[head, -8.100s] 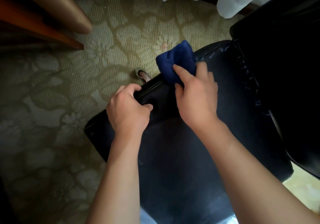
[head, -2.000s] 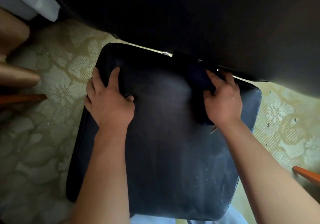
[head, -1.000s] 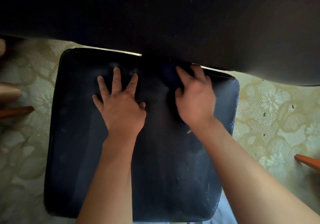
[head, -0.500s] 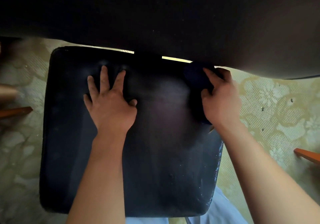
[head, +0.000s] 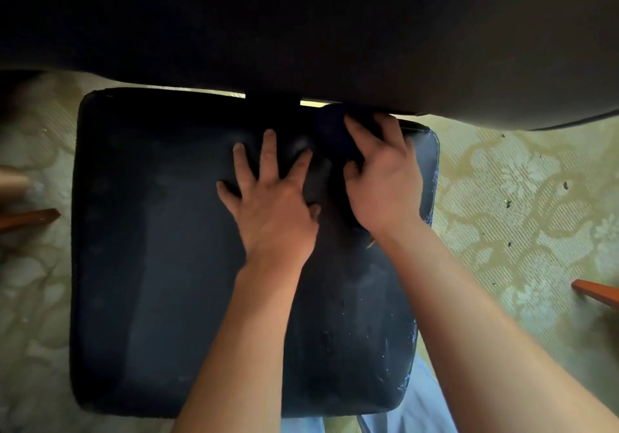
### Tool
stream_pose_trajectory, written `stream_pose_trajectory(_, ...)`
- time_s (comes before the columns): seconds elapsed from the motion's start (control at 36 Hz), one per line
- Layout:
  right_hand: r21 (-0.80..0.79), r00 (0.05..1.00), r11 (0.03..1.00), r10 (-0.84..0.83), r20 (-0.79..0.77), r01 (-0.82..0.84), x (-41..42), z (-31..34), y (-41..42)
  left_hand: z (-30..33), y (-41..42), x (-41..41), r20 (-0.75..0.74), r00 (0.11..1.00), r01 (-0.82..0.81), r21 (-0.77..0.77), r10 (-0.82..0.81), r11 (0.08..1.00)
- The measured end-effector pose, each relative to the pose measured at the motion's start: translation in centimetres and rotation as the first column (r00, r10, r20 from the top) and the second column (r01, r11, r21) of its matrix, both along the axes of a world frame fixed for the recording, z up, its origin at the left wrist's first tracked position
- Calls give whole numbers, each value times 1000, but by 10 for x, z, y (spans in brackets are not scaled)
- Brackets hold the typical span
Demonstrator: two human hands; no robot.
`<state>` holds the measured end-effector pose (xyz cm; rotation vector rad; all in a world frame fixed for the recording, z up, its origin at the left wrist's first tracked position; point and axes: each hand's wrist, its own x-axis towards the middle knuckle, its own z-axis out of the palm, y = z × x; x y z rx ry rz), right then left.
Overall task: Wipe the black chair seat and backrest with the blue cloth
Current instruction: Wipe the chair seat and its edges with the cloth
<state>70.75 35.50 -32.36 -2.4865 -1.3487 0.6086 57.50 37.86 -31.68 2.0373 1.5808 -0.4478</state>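
The black chair seat (head: 150, 248) fills the middle of the head view, seen from above. Its dark backrest (head: 301, 24) spans the top of the frame. My left hand (head: 271, 198) lies flat on the seat with fingers spread, near the back edge. My right hand (head: 382, 178) presses the blue cloth (head: 335, 131) onto the seat's back right corner, just under the backrest. The cloth is dark and mostly covered by my fingers. White flecks dot the seat's right side.
Pale patterned carpet (head: 519, 198) surrounds the chair. An orange wooden furniture leg (head: 593, 290) pokes in at the right edge and another wooden piece (head: 30, 218) at the left. Light blue fabric (head: 412, 409) shows below the seat's front edge.
My left hand has slid right across the seat, close beside my right hand. The right hand with the cloth stays at the seat's back right, shifted slightly inward from the corner.
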Motion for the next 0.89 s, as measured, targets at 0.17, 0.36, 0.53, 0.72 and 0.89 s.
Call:
stream_pose_trajectory(0.17, -37, 1000, 999, -14, -16, 14, 25, 1, -11, -2, 3, -4, -34, 999, -34, 3, 34, 999)
stream_pose_trajectory(0.36, -95, 992, 990, -101, 73, 107, 75, 11, -45, 1, 0, 3, -84, 995, -50, -17, 48, 999)
stream_pose_trajectory(0.53, -121, 994, 989, -70, 83, 79, 79, 15, -42, 2, -3, 9, -84, 995, -49, -24, 47, 999)
stream_pose_trajectory(0.72, -72, 991, 988, 136, -11, -137, 23, 13, -16, 2, -2, 10, -74, 996, -58, -26, 56, 998)
stream_pose_trajectory(0.89, -62, 988, 987, 146, -54, -149, 10, 6, -2, 0, -3, 7, -72, 995, -68, -4, 67, 998)
